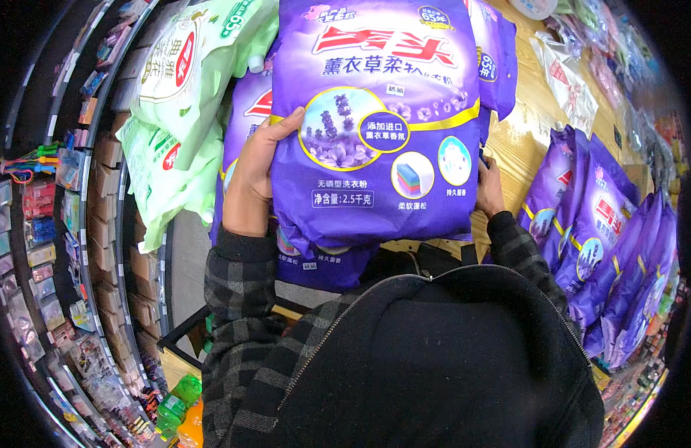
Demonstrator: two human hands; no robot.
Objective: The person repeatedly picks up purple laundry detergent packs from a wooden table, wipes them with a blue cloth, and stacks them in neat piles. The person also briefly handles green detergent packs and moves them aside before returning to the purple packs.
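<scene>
A large purple bag of laundry powder (345, 218) is held up before me, its printed front facing me. It has a lavender picture and a small white price sticker (395, 89). My left hand (261, 157) grips its left edge, thumb on the front and fingers behind. At the lower right edge is my right hand (490, 187), partly hidden behind the bag. A small dark thing (484, 159) shows by its fingers, too covered to name. More purple bags (323, 269) show beneath and behind the held one.
Pale green detergent packs (177, 95) stand at left, before shelves of small packaged goods (40, 224). Several purple bags (592, 224) lean together at right on a wooden surface (513, 145). A white plastic bag (566, 78) lies behind them. Green and orange bottles (177, 406) are low at left.
</scene>
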